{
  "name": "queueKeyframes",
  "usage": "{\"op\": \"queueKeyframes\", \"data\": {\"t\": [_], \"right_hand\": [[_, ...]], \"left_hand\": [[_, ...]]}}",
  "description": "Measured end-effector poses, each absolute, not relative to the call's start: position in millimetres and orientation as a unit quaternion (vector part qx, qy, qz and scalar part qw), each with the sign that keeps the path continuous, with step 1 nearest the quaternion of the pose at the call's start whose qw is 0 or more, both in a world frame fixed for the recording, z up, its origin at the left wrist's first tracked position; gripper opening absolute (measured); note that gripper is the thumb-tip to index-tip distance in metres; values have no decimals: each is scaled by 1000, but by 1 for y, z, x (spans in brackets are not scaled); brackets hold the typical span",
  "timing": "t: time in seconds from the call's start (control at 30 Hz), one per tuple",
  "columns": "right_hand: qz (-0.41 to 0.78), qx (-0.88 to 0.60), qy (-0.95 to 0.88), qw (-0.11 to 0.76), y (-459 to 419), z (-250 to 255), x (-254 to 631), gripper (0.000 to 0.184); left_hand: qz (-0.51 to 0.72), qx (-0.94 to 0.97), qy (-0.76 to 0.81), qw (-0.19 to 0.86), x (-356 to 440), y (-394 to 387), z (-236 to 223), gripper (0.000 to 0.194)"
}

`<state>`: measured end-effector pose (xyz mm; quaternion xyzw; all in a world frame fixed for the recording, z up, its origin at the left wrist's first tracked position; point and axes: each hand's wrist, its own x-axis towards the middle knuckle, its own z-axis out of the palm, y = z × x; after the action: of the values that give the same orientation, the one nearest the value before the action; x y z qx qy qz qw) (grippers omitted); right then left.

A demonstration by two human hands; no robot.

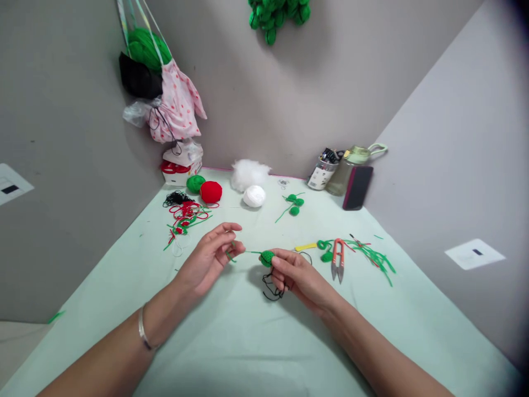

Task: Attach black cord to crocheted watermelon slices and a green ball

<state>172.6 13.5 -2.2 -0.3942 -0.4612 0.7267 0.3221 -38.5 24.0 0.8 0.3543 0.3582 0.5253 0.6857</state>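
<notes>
In the head view, my right hand (294,271) pinches a small green crocheted ball (266,258) between thumb and fingers. Loops of black yarn (273,289) hang below it by the same hand. A strand of green yarn (253,252) runs taut from the ball across to my left hand (212,256), whose lower fingers close on it while the upper fingers stay stretched. A short green end shows under those fingers. Both hands are above the pale green table (231,331).
Orange thread snips (338,259) lie right of my hands, beside green yarn scraps (374,256) and a yellow-handled tool (306,247). Behind are a red yarn ball (211,192), a white yarn ball (254,196), fluffy stuffing (249,173), small green balls (295,210) and a phone (357,188).
</notes>
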Motion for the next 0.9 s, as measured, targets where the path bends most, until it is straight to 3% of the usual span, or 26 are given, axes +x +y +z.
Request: {"op": "queueKeyframes", "data": {"t": [0.2,0.37,0.67,0.9], "right_hand": [[582,-451,-572,361,11,1,168,36],[523,-464,-625,347,5,1,163,34],[641,-449,-486,389,12,5,174,33],[584,-481,-488,436,17,-3,177,37]], "left_hand": [[436,478,422,635,-25,13,-7,20],[389,463,335,723,-19,8,-6,19],[420,346,297,785,-22,15,-7,15],[411,346,310,784,-25,14,-2,20]]}}
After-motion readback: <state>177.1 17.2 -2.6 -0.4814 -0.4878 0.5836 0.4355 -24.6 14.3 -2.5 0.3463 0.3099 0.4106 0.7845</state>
